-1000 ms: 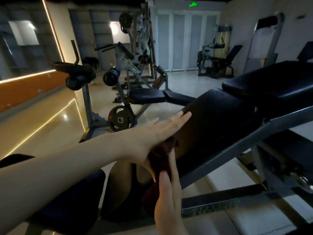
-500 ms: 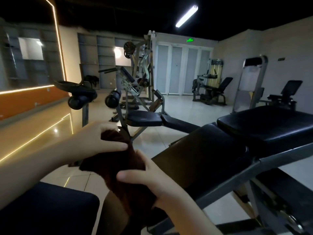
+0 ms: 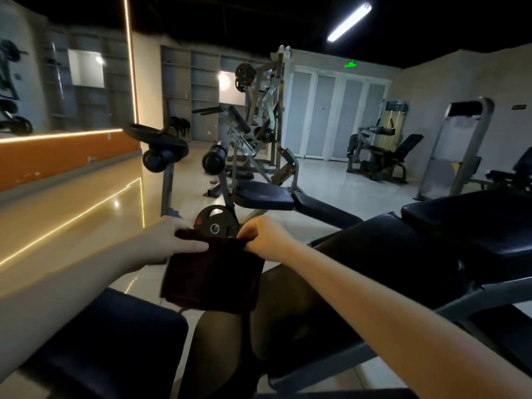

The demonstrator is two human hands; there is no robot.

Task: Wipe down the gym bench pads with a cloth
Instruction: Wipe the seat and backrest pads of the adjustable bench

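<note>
Left grip [image 3: 169,243] and right grip [image 3: 264,236] pinch cloth [image 3: 213,275] near bench pad [image 3: 388,254], tiled floor [image 3: 331,180] beyond.

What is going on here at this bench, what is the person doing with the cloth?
A person holds a dark red cloth spread out by its top edge: the left hand pinches one corner, the right hand the other. It hangs in front of the black bench pad, and neither hand touches the pad. It looks like the cloth is being straightened, not wiping right now.
</note>
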